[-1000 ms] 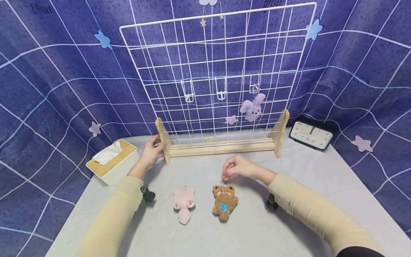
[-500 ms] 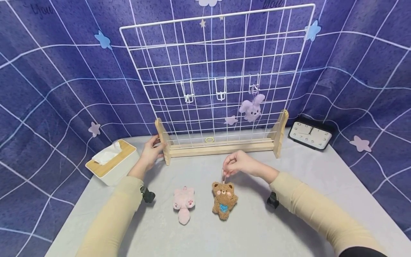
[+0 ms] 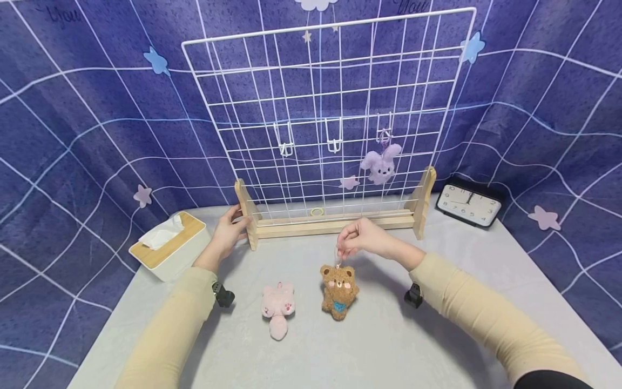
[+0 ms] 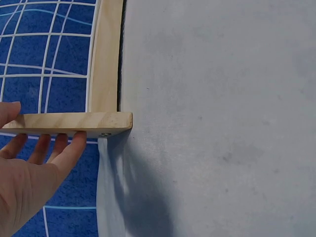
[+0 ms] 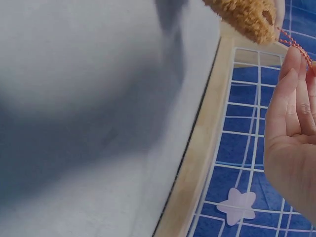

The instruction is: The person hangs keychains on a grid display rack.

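Observation:
My right hand [image 3: 364,237] pinches the cord loop of a brown teddy bear plush charm [image 3: 338,292] with a blue patch. The bear hangs from it, a little above the table; the right wrist view catches its edge and the red-and-white cord [image 5: 291,40]. My left hand [image 3: 227,231] grips the left wooden end piece [image 4: 74,120] of a white wire grid rack [image 3: 330,26], thumb on one face, fingers on the other. Flat on the table lies a pink plush charm [image 3: 278,307]. A lilac bunny plush [image 3: 381,167] hangs from the rack's right hook.
Two more white hooks sit on the grid, one at left [image 3: 286,149] and a middle hook [image 3: 334,145]. A tissue box [image 3: 170,256] stands at the left, a black-framed clock [image 3: 468,203] at the right. Behind the rack lies a yellow ring [image 3: 317,212].
The right hand has moved up and toward the rack. The bear, lying on the table before, has come up with it by its cord. The left hand has stayed put.

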Action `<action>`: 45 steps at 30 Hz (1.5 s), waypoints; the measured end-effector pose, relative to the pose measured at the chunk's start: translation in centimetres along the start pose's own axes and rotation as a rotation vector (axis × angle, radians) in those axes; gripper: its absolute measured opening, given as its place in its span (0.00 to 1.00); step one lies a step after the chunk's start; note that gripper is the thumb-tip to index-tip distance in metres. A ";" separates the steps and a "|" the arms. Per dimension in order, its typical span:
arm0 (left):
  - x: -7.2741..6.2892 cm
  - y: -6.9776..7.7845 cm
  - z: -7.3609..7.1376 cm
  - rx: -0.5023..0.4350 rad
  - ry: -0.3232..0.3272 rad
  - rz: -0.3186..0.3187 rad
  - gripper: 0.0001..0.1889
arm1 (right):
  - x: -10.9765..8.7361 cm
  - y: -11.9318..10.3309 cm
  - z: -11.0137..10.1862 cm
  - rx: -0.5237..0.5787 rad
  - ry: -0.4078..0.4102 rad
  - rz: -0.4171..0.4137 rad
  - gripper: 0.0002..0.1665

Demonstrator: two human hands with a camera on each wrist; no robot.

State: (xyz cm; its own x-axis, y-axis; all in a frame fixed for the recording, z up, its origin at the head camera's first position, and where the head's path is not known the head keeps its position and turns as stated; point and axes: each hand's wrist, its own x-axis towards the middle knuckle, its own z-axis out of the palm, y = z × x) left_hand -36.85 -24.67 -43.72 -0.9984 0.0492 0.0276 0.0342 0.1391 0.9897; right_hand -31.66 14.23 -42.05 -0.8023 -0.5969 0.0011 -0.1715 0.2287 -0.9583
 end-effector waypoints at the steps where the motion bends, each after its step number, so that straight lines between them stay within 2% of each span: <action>1: -0.3 0.4 0.1 -0.005 -0.004 -0.002 0.33 | 0.0 -0.2 -0.1 -0.004 0.006 0.002 0.06; 5: -1.3 1.9 0.4 -0.027 -0.019 -0.015 0.33 | -0.1 -1.3 -0.7 -0.008 0.019 -0.001 0.07; 11: -0.2 0.5 0.1 -0.037 -0.010 -0.017 0.33 | 0.1 -2.8 -1.6 -0.039 0.035 -0.018 0.10; 17: 0.7 -1.0 -0.3 -0.014 0.000 -0.003 0.34 | 0.3 -3.7 -2.3 -0.033 0.058 -0.041 0.08; 23: 0.8 -1.3 -0.3 0.011 0.003 0.013 0.34 | 0.6 -4.2 -3.0 0.005 0.087 -0.056 0.06; 29: 0.7 -1.2 -0.3 0.013 0.006 0.006 0.33 | 0.7 -5.1 -3.5 -0.031 0.130 -0.078 0.07; 36: 0.4 -0.4 -0.2 -0.011 -0.009 -0.011 0.34 | 0.7 -6.6 -3.6 -0.058 0.156 -0.099 0.06; 42: -1.1 1.7 0.2 -0.022 -0.032 -0.023 0.33 | 1.0 -8.0 -3.9 -0.067 0.198 -0.116 0.06; 45: -1.5 2.1 0.3 -0.014 -0.034 -0.024 0.33 | 1.0 -8.8 -4.1 -0.043 0.213 -0.134 0.06</action>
State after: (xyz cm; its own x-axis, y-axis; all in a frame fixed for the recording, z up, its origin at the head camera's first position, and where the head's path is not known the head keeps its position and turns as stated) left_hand -35.22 -24.18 -41.69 -0.9968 0.0800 -0.0007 0.0095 0.1264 0.9919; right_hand -33.31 14.79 -32.43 -0.8722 -0.4499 0.1921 -0.3050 0.1931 -0.9326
